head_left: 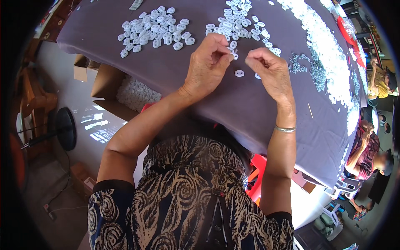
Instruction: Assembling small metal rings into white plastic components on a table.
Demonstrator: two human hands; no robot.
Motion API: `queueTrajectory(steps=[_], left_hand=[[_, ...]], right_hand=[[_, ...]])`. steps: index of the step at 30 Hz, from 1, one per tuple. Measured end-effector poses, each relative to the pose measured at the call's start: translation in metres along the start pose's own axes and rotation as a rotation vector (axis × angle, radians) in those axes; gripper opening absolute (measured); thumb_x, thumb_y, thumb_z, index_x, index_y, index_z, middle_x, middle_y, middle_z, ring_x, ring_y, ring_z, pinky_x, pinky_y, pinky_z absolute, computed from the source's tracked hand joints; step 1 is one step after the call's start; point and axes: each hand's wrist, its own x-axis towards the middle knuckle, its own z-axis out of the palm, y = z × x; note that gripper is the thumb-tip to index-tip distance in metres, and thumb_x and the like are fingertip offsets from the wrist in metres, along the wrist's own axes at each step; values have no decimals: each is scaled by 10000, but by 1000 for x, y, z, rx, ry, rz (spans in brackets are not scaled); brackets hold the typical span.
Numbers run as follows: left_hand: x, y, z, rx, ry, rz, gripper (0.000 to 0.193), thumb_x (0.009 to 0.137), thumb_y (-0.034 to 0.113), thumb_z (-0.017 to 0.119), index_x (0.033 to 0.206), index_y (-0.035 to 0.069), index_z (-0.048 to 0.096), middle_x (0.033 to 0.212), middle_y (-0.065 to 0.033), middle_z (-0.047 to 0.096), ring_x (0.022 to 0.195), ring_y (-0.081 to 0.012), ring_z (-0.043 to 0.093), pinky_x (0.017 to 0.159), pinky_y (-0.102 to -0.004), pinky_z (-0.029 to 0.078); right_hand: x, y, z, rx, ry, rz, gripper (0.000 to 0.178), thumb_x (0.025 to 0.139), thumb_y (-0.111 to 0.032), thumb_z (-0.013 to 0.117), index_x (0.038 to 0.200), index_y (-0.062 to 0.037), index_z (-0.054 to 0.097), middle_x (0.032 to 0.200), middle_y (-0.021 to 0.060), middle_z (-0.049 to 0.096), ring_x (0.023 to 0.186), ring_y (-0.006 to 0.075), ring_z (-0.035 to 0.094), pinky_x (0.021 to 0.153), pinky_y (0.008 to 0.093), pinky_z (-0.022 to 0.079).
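My left hand (210, 64) is over the cloth-covered table (175, 71), its thumb and fingers pinching a small white two-hole plastic piece (236, 56), which looks like a cord lock. A little to the right, my right hand (271, 73) is closed in a pinch, fingertips turned toward the left hand. What it holds, if anything, is too small to make out. One loose white piece (239, 73) lies on the cloth between the hands. Another white piece (258, 76) is partly hidden by my right hand.
Similar pieces form a heap (156, 28) at the far left and a second heap (237, 21) beyond my hands. Tiny metallic parts (314, 68) lie to the right, beside a long white mound (329, 54). An open cardboard box (110, 89) stands below. Other people (366, 150) sit at right.
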Motion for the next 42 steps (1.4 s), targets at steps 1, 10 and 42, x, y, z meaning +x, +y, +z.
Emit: queueTrajectory(steps=[1,10,42], left_hand=[[2,1,-2,8,30,11,280,845,-70,591,1065,40,458,860,-21,582,741,-54,533,647,-200,457],[4,3,-5,12,72,-23,276,852,-31,602,1076,51,461,869,-32,598,733,-64,552,621,-208,461],[-4,8,6,-25,-86,-64,283,825,-39,611,1054,38,462,787,-36,578,705,-60,552,644,-220,481]], right_hand=[[-2,2,-3,4,-89,-5,41,849,-69,645,850,-30,630,742,-42,542,605,32,436,536,186,360],[-6,-14,4,-322,-269,-174,155,723,12,691,836,-34,594,712,19,473,580,108,446,542,271,377],[0,-6,11,324,45,154,120,880,-80,613,963,-23,679,714,-23,559,596,46,460,526,198,368]])
